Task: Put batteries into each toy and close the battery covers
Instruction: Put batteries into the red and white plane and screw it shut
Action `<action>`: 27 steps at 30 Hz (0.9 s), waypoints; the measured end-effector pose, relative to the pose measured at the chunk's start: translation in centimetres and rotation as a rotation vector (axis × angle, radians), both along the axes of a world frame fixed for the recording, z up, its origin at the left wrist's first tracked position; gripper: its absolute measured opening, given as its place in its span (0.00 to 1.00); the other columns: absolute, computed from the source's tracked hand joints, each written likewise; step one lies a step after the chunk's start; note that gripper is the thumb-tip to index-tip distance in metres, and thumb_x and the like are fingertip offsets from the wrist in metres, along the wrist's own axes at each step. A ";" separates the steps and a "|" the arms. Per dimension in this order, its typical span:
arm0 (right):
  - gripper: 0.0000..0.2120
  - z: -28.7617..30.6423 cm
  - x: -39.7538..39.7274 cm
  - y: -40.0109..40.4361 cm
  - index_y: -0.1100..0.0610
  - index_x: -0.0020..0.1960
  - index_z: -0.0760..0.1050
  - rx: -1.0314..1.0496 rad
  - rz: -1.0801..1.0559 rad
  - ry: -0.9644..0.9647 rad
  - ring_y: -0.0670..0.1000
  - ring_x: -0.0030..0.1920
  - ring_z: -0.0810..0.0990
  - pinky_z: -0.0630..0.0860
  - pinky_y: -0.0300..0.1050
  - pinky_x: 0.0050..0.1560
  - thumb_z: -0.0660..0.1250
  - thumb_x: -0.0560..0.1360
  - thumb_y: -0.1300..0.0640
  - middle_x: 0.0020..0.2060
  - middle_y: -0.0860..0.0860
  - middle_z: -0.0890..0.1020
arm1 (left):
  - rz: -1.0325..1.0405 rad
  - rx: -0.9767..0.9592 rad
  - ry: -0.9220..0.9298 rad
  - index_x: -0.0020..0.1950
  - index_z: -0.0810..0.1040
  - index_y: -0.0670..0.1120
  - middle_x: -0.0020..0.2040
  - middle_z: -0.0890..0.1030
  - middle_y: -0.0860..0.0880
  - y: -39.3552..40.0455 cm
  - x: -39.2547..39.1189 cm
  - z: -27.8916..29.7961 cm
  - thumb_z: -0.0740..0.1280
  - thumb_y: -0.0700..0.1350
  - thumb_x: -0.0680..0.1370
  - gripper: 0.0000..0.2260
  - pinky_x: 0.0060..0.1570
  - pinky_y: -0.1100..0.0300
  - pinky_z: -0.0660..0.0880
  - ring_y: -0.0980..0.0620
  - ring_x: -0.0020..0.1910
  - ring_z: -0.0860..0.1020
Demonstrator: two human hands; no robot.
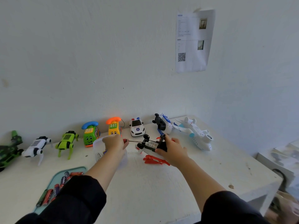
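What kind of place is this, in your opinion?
Probably a plain workroom set up for a task: a white table against a bare wall, a printed sheet with a QR code, and toys in a row.

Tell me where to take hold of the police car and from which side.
Take the police car across its body, one side door under the thumb and the other under the fingers, coming from above. It stands upright on its wheels, nose toward you, with free space on both flanks, and the roof lights make a poor grip.
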State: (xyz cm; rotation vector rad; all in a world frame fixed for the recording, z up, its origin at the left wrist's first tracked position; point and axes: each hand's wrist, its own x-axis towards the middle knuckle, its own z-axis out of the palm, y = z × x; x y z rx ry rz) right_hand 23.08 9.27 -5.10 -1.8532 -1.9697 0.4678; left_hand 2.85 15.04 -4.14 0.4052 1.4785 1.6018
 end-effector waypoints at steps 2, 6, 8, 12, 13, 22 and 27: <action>0.31 -0.1 0.0 0.0 0.47 0.74 0.54 -0.003 0.003 -0.003 0.54 0.70 0.60 0.61 0.63 0.68 0.63 0.76 0.41 0.68 0.52 0.68 | -0.070 -0.024 -0.080 0.42 0.68 0.42 0.45 0.76 0.42 -0.2 -0.4 -0.7 0.56 0.38 0.81 0.08 0.52 0.49 0.79 0.48 0.40 0.78; 0.32 -0.1 0.0 0.0 0.46 0.74 0.54 -0.005 0.007 -0.002 0.54 0.70 0.60 0.62 0.62 0.67 0.63 0.76 0.41 0.68 0.52 0.68 | 0.079 0.091 -0.207 0.55 0.69 0.41 0.53 0.76 0.37 -0.8 0.3 0.3 0.57 0.34 0.78 0.07 0.41 0.52 0.80 0.45 0.44 0.79; 0.31 0.0 0.0 0.0 0.47 0.74 0.55 -0.010 0.018 0.000 0.54 0.70 0.60 0.62 0.62 0.67 0.63 0.76 0.42 0.68 0.52 0.68 | 0.147 0.262 0.062 0.54 0.65 0.43 0.47 0.74 0.43 -1.9 1.3 2.7 0.55 0.33 0.77 0.08 0.34 0.61 0.78 0.49 0.36 0.77; 0.27 0.2 0.2 -0.3 0.47 0.71 0.59 -0.005 0.053 0.010 0.54 0.69 0.61 0.64 0.60 0.66 0.64 0.76 0.44 0.67 0.51 0.70 | -0.130 0.626 1.063 0.51 0.68 0.44 0.39 0.71 0.48 -4.3 3.0 6.0 0.59 0.30 0.73 0.12 0.31 0.66 0.68 0.52 0.33 0.71; 0.27 0.3 0.3 -0.4 0.47 0.71 0.60 0.002 0.061 0.009 0.54 0.69 0.61 0.64 0.60 0.65 0.64 0.76 0.44 0.66 0.51 0.70 | -0.324 0.623 1.311 0.49 0.71 0.43 0.39 0.72 0.48 -4.4 3.2 6.0 0.61 0.32 0.72 0.09 0.34 0.65 0.70 0.52 0.35 0.71; 0.24 0.8 0.2 -1.7 0.47 0.70 0.61 0.032 0.114 -0.045 0.54 0.69 0.62 0.60 0.56 0.69 0.63 0.77 0.45 0.67 0.52 0.69 | -0.696 0.232 1.973 0.53 0.77 0.46 0.51 0.79 0.47 -4.9 2.9 0.0 0.62 0.40 0.75 0.09 0.39 0.55 0.70 0.45 0.50 0.77; 0.28 0.9 0.2 -1.8 0.49 0.72 0.60 -0.006 0.105 0.001 0.54 0.63 0.69 0.66 0.53 0.66 0.64 0.76 0.44 0.62 0.54 0.72 | -0.648 0.268 1.625 0.51 0.77 0.46 0.45 0.79 0.49 -5.2 0.6 2.5 0.65 0.45 0.78 0.04 0.39 0.58 0.69 0.50 0.43 0.75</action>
